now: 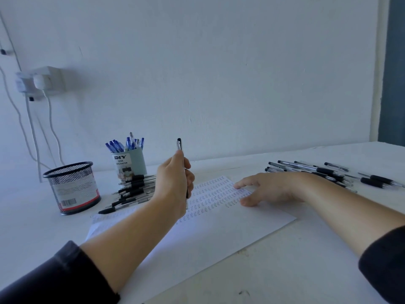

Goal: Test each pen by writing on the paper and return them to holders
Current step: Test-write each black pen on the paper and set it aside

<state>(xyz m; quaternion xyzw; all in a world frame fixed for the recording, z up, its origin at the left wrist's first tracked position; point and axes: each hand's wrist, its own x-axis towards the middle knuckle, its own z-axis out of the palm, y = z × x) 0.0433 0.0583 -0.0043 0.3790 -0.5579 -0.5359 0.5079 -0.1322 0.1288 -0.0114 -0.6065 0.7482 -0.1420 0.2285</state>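
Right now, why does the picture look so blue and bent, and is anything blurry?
Head view: cool bluish cast, dim even light, soft shadows. Wide-angle lens bows the table edge and stretches the forearms. The right hand on the paper looks smeared; the left hand gripping a pen is sharper.

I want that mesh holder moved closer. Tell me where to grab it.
Grip the black mesh holder by its open top rim, coming from above: it stands upright and looks empty. The left hand holds a pen, so free it first.

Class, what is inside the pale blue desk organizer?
Blue pens stand in the organizer, caps up, with one silver-topped pen among them. The wall hides their lower parts and anything at the bottom.
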